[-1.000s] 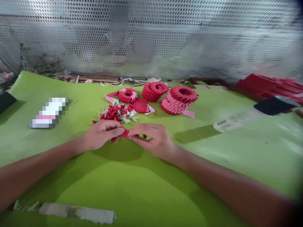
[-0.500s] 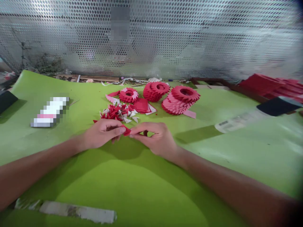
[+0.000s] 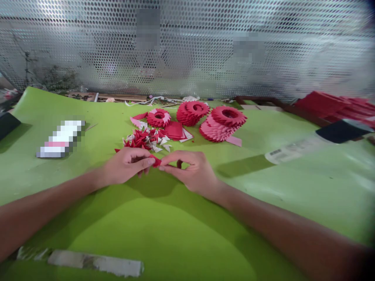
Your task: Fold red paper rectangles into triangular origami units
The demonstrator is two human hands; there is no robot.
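Tabletop (image 3: 164, 234): glossy green; I see the pile of folded pieces (image 3: 140, 138) just beyond my left hand (image 3: 121, 166), which hides part of its near edge.
Rings: behind the pile sits a small red-and-pink ring (image 3: 151, 118); right of it, a red ring stack (image 3: 184, 116), then a pink stack with a red top (image 3: 216, 129).
Squares: red paper squares (image 3: 174, 130) lie between pile and stacks; a pink strip (image 3: 235, 141) pokes out beside the pink stack.
Left side: a pixelated white oblong (image 3: 61, 138), with a dark object (image 3: 7, 125) at the view's edge.
Right side: a clear cylinder (image 3: 295, 150) with a dark band, near red sheets (image 3: 325, 104).
Writing: small dark marks on the cylinder, too blurred for me to read; the oblong is masked.
Panel (image 3: 187, 58): shiny perforated metal across the back.
Near strip (image 3: 96, 262): whitish, ragged-edged.
Textures: toothed rims on the rings, sharp points in the red and white pile.
Red paper piece (image 3: 156, 161): small, creased, between my hands, above the tabletop.
Left hand: thumb and fingers clamped on its left end.
Right hand (image 3: 191, 169): thumb and forefinger pinching its right end.
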